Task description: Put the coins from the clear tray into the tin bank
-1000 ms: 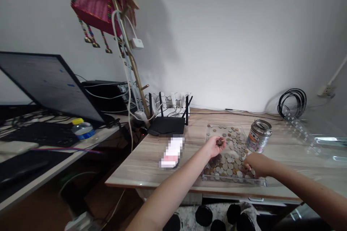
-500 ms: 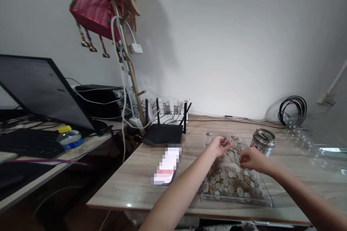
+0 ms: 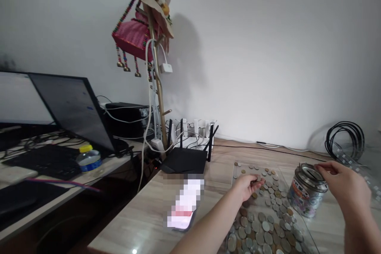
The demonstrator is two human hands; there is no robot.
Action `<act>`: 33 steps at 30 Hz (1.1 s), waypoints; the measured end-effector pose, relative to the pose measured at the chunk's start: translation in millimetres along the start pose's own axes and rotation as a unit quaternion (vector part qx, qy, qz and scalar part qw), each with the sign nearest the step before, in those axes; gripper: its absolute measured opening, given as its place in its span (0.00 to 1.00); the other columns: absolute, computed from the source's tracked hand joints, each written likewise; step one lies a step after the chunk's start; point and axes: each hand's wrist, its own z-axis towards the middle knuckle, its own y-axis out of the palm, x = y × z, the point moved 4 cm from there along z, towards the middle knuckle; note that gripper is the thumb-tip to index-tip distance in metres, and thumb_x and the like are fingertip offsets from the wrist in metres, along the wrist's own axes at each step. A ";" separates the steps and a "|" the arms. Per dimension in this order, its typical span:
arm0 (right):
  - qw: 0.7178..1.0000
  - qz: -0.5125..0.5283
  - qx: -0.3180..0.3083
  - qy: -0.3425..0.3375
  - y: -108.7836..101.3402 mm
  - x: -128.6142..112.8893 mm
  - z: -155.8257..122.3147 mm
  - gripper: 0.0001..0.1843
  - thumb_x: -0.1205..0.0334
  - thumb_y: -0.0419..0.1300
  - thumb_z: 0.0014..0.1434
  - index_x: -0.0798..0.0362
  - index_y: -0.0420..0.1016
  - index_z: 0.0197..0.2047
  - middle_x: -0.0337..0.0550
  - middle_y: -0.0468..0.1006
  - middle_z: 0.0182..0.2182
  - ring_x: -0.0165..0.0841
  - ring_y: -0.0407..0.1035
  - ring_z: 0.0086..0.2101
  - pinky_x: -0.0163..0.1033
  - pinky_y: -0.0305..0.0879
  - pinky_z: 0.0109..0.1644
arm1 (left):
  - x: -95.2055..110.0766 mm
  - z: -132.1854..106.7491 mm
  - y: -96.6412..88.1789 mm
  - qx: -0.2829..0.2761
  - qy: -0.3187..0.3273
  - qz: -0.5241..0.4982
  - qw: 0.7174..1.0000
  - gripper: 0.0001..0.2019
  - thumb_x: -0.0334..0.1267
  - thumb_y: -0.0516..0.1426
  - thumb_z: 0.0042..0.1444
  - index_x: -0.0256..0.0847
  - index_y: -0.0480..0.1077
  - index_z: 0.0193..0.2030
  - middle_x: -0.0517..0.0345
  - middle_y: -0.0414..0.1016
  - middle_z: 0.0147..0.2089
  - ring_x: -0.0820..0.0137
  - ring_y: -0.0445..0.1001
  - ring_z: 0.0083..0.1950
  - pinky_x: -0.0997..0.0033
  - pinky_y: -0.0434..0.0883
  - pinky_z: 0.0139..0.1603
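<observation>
A clear tray [image 3: 238, 166] full of several coins [image 3: 262, 226] lies on the wooden table. My left hand [image 3: 248, 185] hovers over the tray's far part, cupped with a few coins in its palm. My right hand [image 3: 342, 184] is raised at the top of a metal coin tin [image 3: 306, 190] standing right of the tray. Its fingers are pinched together at the tin's slotted lid; what they pinch is too small to make out.
A black router [image 3: 186, 158] and a power strip with plugs [image 3: 193, 127] stand behind the tray. A phone [image 3: 186, 204] lies left of it. A laptop [image 3: 74, 111], a bottle [image 3: 88, 158] and a keyboard sit on the left desk. Coiled black cable [image 3: 345, 139] lies far right.
My right hand has risen from the coins in the tray and moved right to the tin's lid. The camera view has shifted left and closer; my left hand stays cupped over the tray.
</observation>
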 end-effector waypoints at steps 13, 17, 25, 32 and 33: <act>0.980 0.101 0.018 -0.169 26.7 -72.9 -38.7 0.20 0.52 0.46 0.52 0.51 0.68 0.43 0.45 0.73 0.34 0.34 0.65 0.32 0.36 0.58 0.36 | 4.3 -10.0 6.3 0.021 0.062 0.138 0.988 0.17 0.26 0.57 0.42 0.35 0.63 0.42 0.58 0.69 0.22 0.78 0.66 0.18 0.82 0.60 0.16; 0.923 0.165 -0.249 -0.241 82.6 -110.7 -64.2 0.19 0.52 0.49 0.49 0.52 0.71 0.38 0.42 0.74 0.26 0.31 0.65 0.26 0.34 0.58 0.30 | 5.0 -10.8 8.2 0.007 0.051 0.120 0.991 0.17 0.27 0.59 0.41 0.36 0.65 0.40 0.60 0.68 0.22 0.80 0.65 0.18 0.85 0.56 0.14; 0.954 0.169 -0.134 -0.207 60.6 -94.3 -50.3 0.15 0.55 0.48 0.50 0.51 0.72 0.34 0.43 0.74 0.30 0.33 0.65 0.31 0.36 0.59 0.34 | -5.9 -11.8 10.7 0.003 -0.066 0.053 0.996 0.04 0.31 0.53 0.46 0.30 0.67 0.29 0.53 0.69 0.24 0.79 0.67 0.20 0.86 0.56 0.11; 0.999 -0.042 0.028 0.001 13.7 6.7 -2.3 0.18 0.46 0.50 0.45 0.45 0.74 0.32 0.48 0.73 0.28 0.39 0.63 0.26 0.38 0.51 0.22 | -6.9 -10.0 3.2 -0.001 -0.071 -0.020 0.997 0.08 0.25 0.48 0.46 0.25 0.64 0.33 0.38 0.70 0.34 0.63 0.72 0.37 0.72 0.71 0.32; 0.999 -0.039 -0.007 0.002 18.9 15.0 1.3 0.18 0.45 0.50 0.44 0.43 0.74 0.32 0.46 0.73 0.27 0.38 0.63 0.23 0.38 0.51 0.21 | -6.8 -10.2 3.4 -0.005 -0.068 -0.017 0.998 0.08 0.24 0.47 0.46 0.26 0.64 0.33 0.38 0.70 0.34 0.63 0.72 0.37 0.72 0.71 0.33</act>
